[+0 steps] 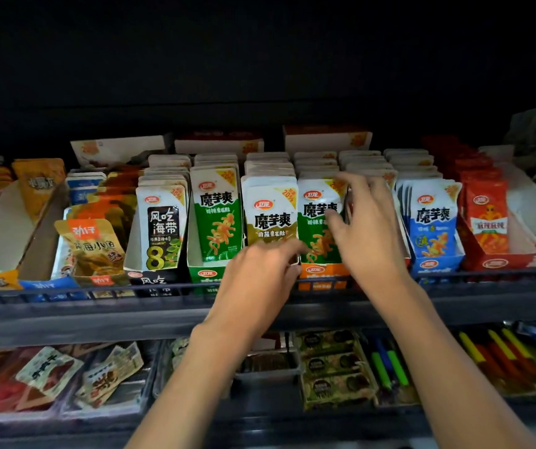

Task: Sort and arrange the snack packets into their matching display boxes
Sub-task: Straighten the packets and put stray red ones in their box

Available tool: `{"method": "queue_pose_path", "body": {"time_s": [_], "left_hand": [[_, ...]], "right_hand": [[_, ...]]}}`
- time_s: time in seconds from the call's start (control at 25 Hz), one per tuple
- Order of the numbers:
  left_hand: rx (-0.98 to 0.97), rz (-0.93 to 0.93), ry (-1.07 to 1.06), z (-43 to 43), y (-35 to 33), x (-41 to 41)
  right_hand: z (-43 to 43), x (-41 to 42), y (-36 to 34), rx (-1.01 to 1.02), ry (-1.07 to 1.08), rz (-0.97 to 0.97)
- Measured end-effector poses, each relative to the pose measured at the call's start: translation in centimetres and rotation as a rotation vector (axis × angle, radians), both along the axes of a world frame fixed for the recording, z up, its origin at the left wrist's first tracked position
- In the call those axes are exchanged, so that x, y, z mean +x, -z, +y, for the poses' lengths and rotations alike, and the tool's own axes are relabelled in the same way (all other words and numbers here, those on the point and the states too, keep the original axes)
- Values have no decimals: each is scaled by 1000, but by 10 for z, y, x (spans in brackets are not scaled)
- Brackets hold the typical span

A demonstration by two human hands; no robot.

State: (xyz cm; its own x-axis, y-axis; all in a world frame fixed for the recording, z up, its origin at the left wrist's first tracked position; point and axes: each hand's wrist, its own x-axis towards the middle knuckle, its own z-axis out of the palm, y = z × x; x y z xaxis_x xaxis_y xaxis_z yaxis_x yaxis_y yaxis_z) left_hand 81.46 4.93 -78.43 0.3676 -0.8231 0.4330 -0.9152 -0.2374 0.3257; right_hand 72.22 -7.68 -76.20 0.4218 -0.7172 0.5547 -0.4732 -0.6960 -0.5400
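On the shelf, the left grip is lying released, its fingertips touching the foot of the brown packet. Just right of it, the right grip is pinching the green packet standing in the orange box, thumb in front.

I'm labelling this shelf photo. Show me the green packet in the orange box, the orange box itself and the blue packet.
green packet in the orange box (313, 228): head view, green lower front.
orange box (323, 273): head view, front panel.
blue packet (435, 228): head view, front face.
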Motion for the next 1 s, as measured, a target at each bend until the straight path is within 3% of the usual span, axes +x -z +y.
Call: {"method": "queue_pose_path", "body": {"time_s": [0.2, 0.44, 0.56, 0.68, 0.88, 1.0], "left_hand": [[27, 52, 40, -3, 6, 6], [-14, 84, 50, -5, 9, 7], [-57, 145, 75, -6, 9, 7], [-277, 231, 56, -4, 0, 2], [-510, 853, 194, 4, -24, -7], [-486, 979, 256, 10, -30, -13]], "right_hand": [[1, -4, -3, 139, -5, -246], [-8, -11, 8, 266, -14, -93], [-2, -22, -7, 320, -33, -353], [3, -37, -32, 328, -112, -622], [25, -39, -35, 505, -334, -466], [33, -37, -27, 587, -422, -467]]}}
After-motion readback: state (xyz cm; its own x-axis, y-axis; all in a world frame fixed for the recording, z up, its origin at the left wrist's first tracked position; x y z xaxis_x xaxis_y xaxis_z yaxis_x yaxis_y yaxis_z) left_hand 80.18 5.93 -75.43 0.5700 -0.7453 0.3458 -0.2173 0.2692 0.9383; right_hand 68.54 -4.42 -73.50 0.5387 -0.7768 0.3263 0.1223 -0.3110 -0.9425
